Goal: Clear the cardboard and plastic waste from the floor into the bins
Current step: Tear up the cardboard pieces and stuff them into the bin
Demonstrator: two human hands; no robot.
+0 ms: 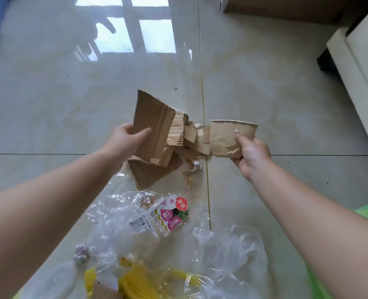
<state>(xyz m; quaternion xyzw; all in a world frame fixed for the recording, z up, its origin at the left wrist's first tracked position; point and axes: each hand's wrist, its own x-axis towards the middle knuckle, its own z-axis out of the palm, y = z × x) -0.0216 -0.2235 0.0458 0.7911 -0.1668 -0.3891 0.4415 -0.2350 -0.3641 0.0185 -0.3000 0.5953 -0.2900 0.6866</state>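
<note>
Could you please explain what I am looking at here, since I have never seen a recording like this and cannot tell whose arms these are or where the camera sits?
There is no machine here: the camera is worn on a person's head and looks down at their own two bare arms over a glossy tiled floor. The left hand grips a torn piece of brown cardboard, lifted off the floor. The right hand holds a squashed brown paper cup. More cardboard scraps lie on the floor below them. Nearer the person lie crumpled clear plastic wrap, a printed pink and white package and some yellow plastic. No bin is clearly visible.
</note>
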